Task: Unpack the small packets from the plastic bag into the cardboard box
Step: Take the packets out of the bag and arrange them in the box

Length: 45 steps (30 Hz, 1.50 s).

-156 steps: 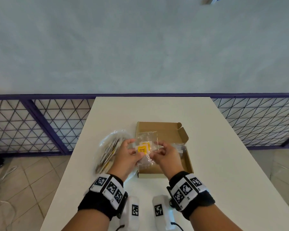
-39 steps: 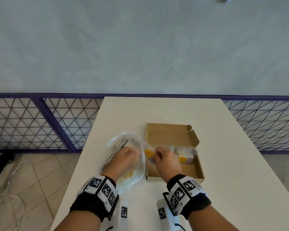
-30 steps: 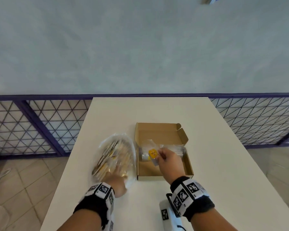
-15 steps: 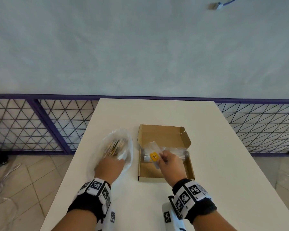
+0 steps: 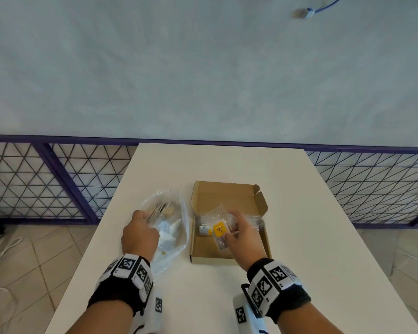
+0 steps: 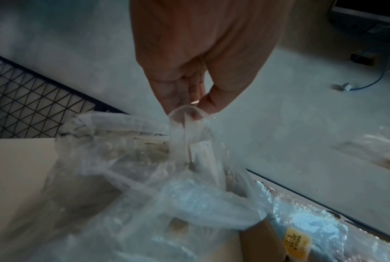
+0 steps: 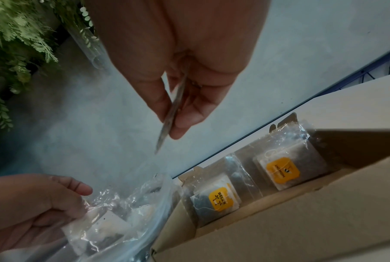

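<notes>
On a white tabletop (image 5: 299, 213), an open cardboard box (image 5: 227, 196) sits near the middle, with a clear plastic bag (image 5: 176, 227) of packets just beside it toward the left edge. The left hand (image 5: 140, 237) pinches the bag's rim between thumb and fingers (image 6: 178, 92). The right hand (image 5: 245, 237) hovers over the box, thumb and fingers (image 7: 189, 109) pinching a small clear packet (image 5: 219, 231) with a yellow label. Two more packets (image 7: 216, 198) lie inside the box along its far wall.

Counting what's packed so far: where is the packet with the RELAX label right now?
In the right wrist view, the RELAX packet stands inside the cardboard box, at its end nearest the plastic bag, beside another yellow-labelled packet.
</notes>
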Available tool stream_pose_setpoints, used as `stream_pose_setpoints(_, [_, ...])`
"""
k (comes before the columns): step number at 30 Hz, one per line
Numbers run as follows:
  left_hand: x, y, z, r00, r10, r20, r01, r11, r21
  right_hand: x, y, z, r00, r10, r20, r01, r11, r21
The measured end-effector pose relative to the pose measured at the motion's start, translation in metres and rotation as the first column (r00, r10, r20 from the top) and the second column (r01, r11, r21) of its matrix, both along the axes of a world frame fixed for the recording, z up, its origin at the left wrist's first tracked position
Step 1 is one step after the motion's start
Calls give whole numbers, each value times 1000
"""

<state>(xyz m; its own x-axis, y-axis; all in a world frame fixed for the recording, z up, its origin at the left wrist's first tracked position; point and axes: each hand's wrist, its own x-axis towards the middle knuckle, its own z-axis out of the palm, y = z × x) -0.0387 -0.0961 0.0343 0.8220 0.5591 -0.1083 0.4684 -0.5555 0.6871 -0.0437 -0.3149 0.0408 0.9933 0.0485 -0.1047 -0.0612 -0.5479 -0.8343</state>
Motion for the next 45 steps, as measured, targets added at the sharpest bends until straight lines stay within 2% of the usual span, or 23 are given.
stream_pose_setpoints(5, [2,2,0,999,49,12,-49,998,46,0,-3,2,999,40,7,-40,998,-39])
stream_pose_setpoints(8, [5,3,5,994,79,71,-84,995,60,1,-1,-1,998,66,-4,-66,994,-89])
stream_pose_setpoints(11, [7,7,10,981,147,125,-156,986,58,1,3,0,995,104,-8,-104,992,-75])
stream_pose_setpoints(17, [8,14,14,934,241,264,-249,968,-2,2,7,4,987,163,-7,-163,983,-87])
stream_pose_setpoints(22, [5,9,23,890,279,362,-270,960,-75,4,10,7,983,183,-4,-183,978,-97])
stream_pose_setpoints(24, [7,8,23,916,257,309,-229,966,-123,4,11,8,980,200,5,-198,973,-120])
stream_pose_setpoints(28, [10,3,29,987,121,103,-102,980,-172,4,14,13,961,275,27,-266,947,-179])
stream_pose_setpoints(30, [12,-7,38,994,62,90,-34,958,-285,5,20,16,947,321,22,-309,924,-226])
stream_pose_setpoints(32, [13,-21,49,993,41,111,10,905,-424,8,28,17,936,346,57,-319,907,-276])
stream_pose_setpoints(34, [14,-33,59,992,5,127,58,869,-491,11,34,16,924,327,195,-259,915,-309])
stream_pose_setpoints(36, [15,-39,66,988,-28,150,104,846,-523,15,36,17,915,243,322,-150,946,-288])
stream_pose_setpoints(39, [17,-34,63,984,12,176,93,810,-578,22,27,18,943,138,303,-62,967,-248])
stream_pose_setpoints(41, [18,-26,55,983,58,174,49,829,-557,24,16,17,974,108,197,-55,965,-257])
stream_pose_setpoints(43, [18,-17,46,990,48,134,20,885,-465,24,6,17,993,44,106,-22,980,-198])
stream_pose_setpoints(45, [14,-12,38,996,-86,-30,74,956,-285,23,1,15,999,-15,37,18,995,-99])
